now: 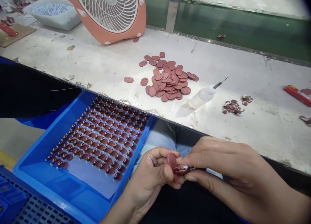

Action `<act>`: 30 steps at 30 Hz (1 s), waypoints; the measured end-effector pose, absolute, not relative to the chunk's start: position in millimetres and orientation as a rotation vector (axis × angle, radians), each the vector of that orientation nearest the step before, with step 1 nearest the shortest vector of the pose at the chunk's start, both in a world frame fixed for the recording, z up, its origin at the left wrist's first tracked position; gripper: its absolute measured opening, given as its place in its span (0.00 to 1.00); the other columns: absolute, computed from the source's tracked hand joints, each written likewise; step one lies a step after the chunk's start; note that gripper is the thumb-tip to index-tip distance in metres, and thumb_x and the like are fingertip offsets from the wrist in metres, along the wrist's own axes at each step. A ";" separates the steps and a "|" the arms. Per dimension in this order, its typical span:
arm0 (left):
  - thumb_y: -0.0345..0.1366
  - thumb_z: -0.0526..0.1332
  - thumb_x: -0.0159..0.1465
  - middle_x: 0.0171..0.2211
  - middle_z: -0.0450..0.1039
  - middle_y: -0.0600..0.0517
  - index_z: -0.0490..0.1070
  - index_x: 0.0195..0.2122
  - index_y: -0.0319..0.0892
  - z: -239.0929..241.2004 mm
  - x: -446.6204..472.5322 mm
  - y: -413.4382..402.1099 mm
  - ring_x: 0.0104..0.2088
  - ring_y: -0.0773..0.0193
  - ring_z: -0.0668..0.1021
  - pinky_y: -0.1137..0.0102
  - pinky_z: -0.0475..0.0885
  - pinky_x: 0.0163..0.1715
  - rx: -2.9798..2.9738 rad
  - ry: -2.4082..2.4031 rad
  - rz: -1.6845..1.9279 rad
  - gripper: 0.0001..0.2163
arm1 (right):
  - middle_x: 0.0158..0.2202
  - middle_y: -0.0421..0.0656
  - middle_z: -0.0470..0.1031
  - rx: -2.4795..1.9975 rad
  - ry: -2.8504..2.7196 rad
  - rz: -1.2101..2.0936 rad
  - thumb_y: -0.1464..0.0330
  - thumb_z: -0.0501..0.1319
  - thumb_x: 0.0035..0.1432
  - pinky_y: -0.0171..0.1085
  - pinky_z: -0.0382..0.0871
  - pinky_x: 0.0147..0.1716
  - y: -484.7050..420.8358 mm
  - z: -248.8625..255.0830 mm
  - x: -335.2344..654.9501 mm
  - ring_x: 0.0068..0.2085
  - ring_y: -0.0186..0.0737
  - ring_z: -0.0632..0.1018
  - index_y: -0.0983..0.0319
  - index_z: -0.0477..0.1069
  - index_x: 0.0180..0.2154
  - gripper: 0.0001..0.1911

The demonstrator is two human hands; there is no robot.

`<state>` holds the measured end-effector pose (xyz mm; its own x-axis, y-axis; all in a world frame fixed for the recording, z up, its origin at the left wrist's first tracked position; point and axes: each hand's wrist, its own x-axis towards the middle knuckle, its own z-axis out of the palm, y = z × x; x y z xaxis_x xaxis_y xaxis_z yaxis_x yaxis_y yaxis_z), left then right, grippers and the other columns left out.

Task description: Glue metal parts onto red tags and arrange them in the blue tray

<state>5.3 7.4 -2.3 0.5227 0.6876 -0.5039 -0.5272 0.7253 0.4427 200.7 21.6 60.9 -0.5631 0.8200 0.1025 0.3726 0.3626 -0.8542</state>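
Observation:
Below the table edge, over my lap, my left hand [153, 172] pinches a small reddish-brown oval piece [172, 160] between thumb and fingers. My right hand [225, 165] meets it from the right, its fingertips closed on a small reddish part with a dark metal bit [182, 169] pressed against the oval piece. A pile of the same oval pieces [168, 80] lies on the white table. A clear squeeze bottle with a needle tip [201, 97] lies on its side beside the pile.
A blue tray [80, 191] at my left knee holds rows of finished reddish pieces [102, 133]. A pink fan [109, 13] stands at the table's back. Small dark-red parts [232, 106] lie right of the bottle. A white bin [52, 12] sits far left.

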 end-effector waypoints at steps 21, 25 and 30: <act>0.43 0.80 0.41 0.22 0.79 0.55 0.81 0.31 0.41 3.1 7.2 11.5 0.21 0.72 0.78 0.81 0.72 0.23 0.215 0.730 0.775 0.19 | 0.40 0.37 0.78 -0.924 -2.177 0.974 0.77 0.59 0.67 0.25 0.69 0.41 23.6 59.1 198.8 0.38 0.27 0.74 0.63 0.72 0.47 0.09; 0.39 0.81 0.38 0.20 0.79 0.56 0.82 0.30 0.44 7.1 6.6 8.4 0.20 0.74 0.77 0.82 0.73 0.23 0.207 0.732 0.794 0.17 | 0.39 0.41 0.78 -0.898 -2.162 0.923 0.77 0.59 0.67 0.23 0.71 0.42 17.5 56.3 200.0 0.38 0.27 0.76 0.66 0.74 0.47 0.09; 0.30 0.78 0.46 0.18 0.77 0.59 0.83 0.32 0.49 2.8 5.2 -0.8 0.16 0.75 0.74 0.81 0.73 0.22 0.229 0.625 0.767 0.13 | 0.33 0.41 0.77 -1.038 -2.081 0.827 0.73 0.62 0.66 0.25 0.74 0.34 0.9 59.4 193.4 0.33 0.30 0.77 0.63 0.77 0.46 0.08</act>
<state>5.2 -0.8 2.8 0.5509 0.7076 -0.4425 -0.5763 0.7061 0.4116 193.4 0.9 59.4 -0.4668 0.8405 0.2750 0.4225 0.4851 -0.7656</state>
